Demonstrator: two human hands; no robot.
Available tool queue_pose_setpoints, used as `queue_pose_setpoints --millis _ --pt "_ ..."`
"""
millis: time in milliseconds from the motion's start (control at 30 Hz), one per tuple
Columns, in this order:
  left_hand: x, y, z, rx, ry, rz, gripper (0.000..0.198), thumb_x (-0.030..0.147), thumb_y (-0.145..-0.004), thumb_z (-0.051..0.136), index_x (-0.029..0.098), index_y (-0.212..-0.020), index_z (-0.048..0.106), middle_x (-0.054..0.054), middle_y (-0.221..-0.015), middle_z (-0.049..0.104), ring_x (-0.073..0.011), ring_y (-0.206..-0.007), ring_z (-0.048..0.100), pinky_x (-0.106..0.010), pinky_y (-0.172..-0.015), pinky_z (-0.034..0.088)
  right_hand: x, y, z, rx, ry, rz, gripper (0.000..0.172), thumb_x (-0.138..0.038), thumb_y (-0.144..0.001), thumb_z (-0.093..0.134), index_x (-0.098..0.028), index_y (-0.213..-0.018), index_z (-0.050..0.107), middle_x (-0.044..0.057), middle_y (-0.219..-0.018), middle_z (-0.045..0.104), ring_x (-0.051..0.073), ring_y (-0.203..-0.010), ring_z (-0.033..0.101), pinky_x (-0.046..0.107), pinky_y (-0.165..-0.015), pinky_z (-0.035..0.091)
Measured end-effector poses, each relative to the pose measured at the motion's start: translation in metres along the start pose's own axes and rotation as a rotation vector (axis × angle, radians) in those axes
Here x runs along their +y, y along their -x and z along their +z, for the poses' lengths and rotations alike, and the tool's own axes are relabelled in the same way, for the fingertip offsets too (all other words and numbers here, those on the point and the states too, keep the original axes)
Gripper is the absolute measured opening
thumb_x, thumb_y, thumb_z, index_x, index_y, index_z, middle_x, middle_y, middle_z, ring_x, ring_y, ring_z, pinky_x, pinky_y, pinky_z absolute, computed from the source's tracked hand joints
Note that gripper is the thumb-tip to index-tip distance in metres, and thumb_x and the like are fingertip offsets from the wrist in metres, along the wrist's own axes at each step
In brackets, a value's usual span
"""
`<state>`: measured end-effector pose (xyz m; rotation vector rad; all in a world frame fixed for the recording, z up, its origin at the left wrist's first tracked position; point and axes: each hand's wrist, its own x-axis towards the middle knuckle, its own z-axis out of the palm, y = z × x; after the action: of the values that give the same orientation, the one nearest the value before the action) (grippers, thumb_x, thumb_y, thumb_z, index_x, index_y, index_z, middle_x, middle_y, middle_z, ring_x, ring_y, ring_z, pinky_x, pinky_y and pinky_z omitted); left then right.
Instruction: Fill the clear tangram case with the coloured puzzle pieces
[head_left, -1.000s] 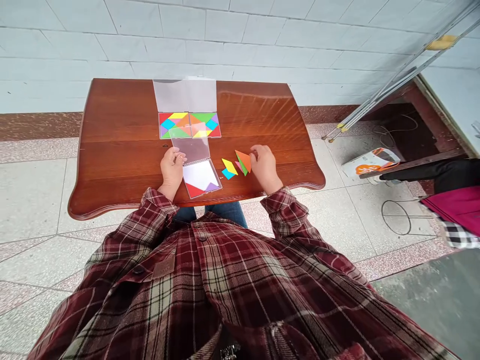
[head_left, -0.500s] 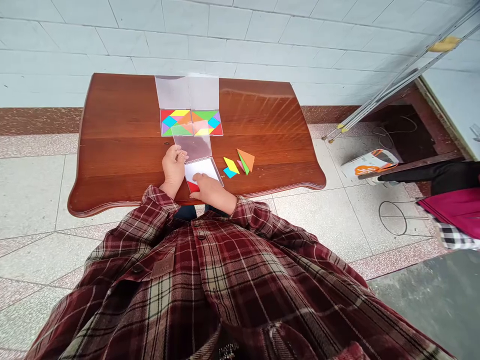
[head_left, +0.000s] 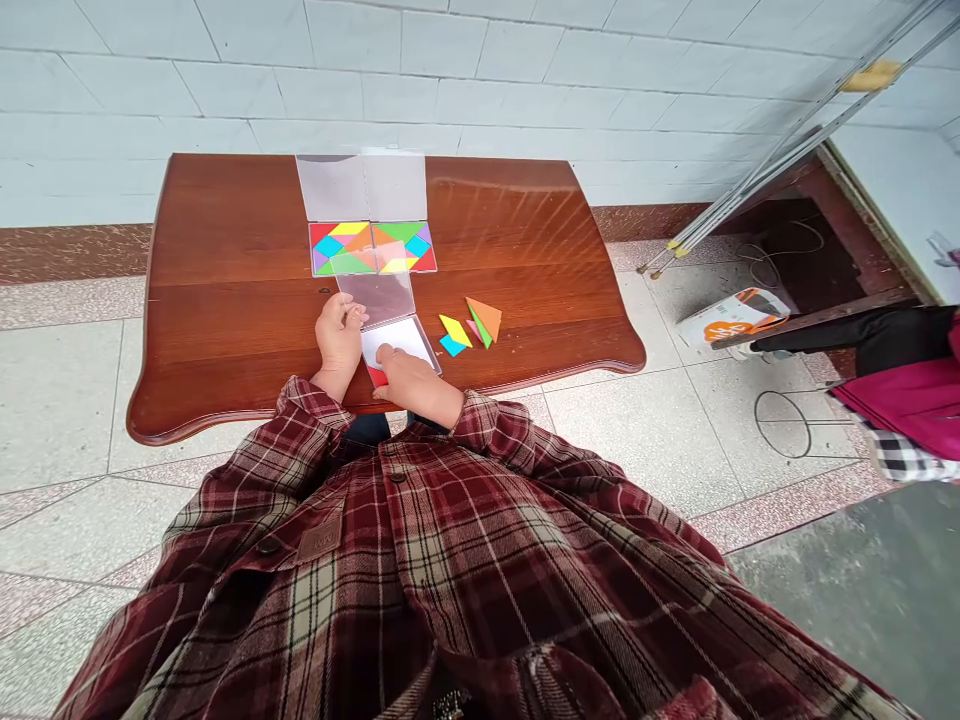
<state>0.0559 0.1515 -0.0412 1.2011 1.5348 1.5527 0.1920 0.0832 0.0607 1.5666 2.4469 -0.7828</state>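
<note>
Clock centred on the open case (head_left: pixel 405 332), at the near edge of the table (head_left: pixel 540 260), with clear lid (head_left: pixel 379 294) folded back toward 12. At 9–10: left hand (head_left: pixel 340 332), fingers curled beside lid and hinge; impossible to tell whether clamped. At 5: right hand (head_left: pixel 416 383), lying across the case, thumb and forefinger apart; any grip beneath, hidden. At 7, inside the case: red piece (head_left: pixel 376 376). At 3, loose: yellow piece (head_left: pixel 457 330) touching blue piece (head_left: pixel 452 346); farther out, orange piece (head_left: pixel 486 315) touching green piece (head_left: pixel 481 334), with pink piece (head_left: pixel 473 330) alongside. Toward 11–12: two filled cases (head_left: pixel 341 236), side by side, partly under the lid.
</note>
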Motion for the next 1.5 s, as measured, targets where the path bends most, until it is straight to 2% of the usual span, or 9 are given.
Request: queue_pose_setpoints --millis 167,300,433,567,700,800,900,1033,1500 --pt "0.005 0.002 0.000 0.013 -0.007 -0.009 0.018 0.019 -0.079 0.055 0.020 -0.097 0.053 0.004 -0.073 0.064 -0.0085 -0.065 0.062 -0.022 -0.066 0.050 0.023 -0.012 -0.002 0.024 -0.189 -0.087 0.007 -0.024 -0.084 0.061 -0.017 -0.084 0.060 0.003 -0.085 0.065 0.016 -0.077 0.058 0.025 -0.067 0.039" --pt "0.008 0.003 0.001 0.000 0.022 -0.021 0.016 0.018 -0.079 0.055 0.020 -0.095 0.052 0.004 -0.071 0.062 -0.0084 -0.064 0.061 -0.022 -0.066 0.051 0.074 -0.027 -0.021 0.237 -0.544 -0.096 0.012 -0.021 -0.080 0.061 -0.017 -0.070 0.055 -0.002 -0.070 0.058 0.011 -0.067 0.050 0.024 -0.064 0.037" --pt "0.006 0.002 0.002 -0.002 0.051 -0.032 0.018 0.017 -0.079 0.054 0.020 -0.096 0.052 0.004 -0.073 0.062 -0.0080 -0.065 0.061 -0.022 -0.067 0.051 0.134 -0.044 -0.043 0.516 -0.623 0.144 0.016 -0.019 -0.081 0.057 -0.019 -0.067 0.051 -0.003 -0.065 0.052 0.011 -0.063 0.046 0.026 -0.065 0.037" --pt "0.005 0.002 0.001 -0.003 0.037 -0.024 0.018 0.018 -0.080 0.055 0.020 -0.097 0.052 0.003 -0.074 0.062 -0.0076 -0.065 0.061 -0.021 -0.066 0.051 0.161 -0.057 -0.049 0.483 -0.474 0.314 0.020 -0.020 -0.084 0.058 -0.021 -0.066 0.050 -0.002 -0.066 0.052 0.013 -0.064 0.046 0.028 -0.067 0.039" --pt "0.008 0.004 0.000 -0.006 0.036 -0.031 0.017 0.019 -0.080 0.054 0.020 -0.097 0.053 0.003 -0.075 0.063 -0.0073 -0.065 0.061 -0.021 -0.066 0.050 0.147 -0.051 -0.048 0.490 -0.218 0.382 0.004 -0.020 -0.087 0.056 -0.018 -0.086 0.059 0.004 -0.084 0.062 0.017 -0.076 0.054 0.031 -0.073 0.042" --pt "0.010 0.004 0.000 -0.011 0.027 -0.037 0.018 0.018 -0.080 0.054 0.020 -0.098 0.053 0.003 -0.075 0.063 -0.0076 -0.066 0.062 -0.022 -0.067 0.051 0.119 -0.030 -0.044 0.476 -0.090 0.246 0.015 -0.020 -0.088 0.054 -0.016 -0.101 0.060 0.008 -0.101 0.064 0.019 -0.089 0.058 0.032 -0.080 0.043" --pt "0.011 0.005 0.000 -0.016 0.005 -0.021 0.018 0.020 -0.080 0.054 0.020 -0.098 0.053 0.003 -0.076 0.062 -0.0081 -0.066 0.062 -0.022 -0.067 0.051 0.087 -0.007 -0.033 0.173 -0.058 -0.059 0.018 -0.021 -0.085 0.060 -0.017 -0.103 0.061 0.006 -0.101 0.066 0.019 -0.093 0.060 0.030 -0.083 0.044" --pt "0.010 0.005 0.000 -0.021 -0.012 0.002 0.016 0.022 -0.081 0.054 0.021 -0.098 0.053 0.003 -0.075 0.062 -0.0083 -0.067 0.061 -0.022 -0.066 0.050 0.060 0.007 -0.017 -0.003 0.100 -0.082 0.027 -0.021 -0.086 0.060 -0.013 -0.112 0.060 0.014 -0.116 0.062 0.023 -0.098 0.061 0.030 -0.080 0.043" --pt "0.007 0.004 0.000 -0.005 -0.020 -0.027 0.019 0.018 -0.080 0.054 0.020 -0.099 0.053 0.004 -0.074 0.063 -0.0086 -0.067 0.062 -0.022 -0.068 0.050 0.074 -0.004 -0.026 0.056 -0.232 -0.143 0.002 -0.015 -0.081 0.058 -0.016 -0.080 0.057 0.000 -0.080 0.062 0.012 -0.074 0.053 0.023 -0.069 0.036"
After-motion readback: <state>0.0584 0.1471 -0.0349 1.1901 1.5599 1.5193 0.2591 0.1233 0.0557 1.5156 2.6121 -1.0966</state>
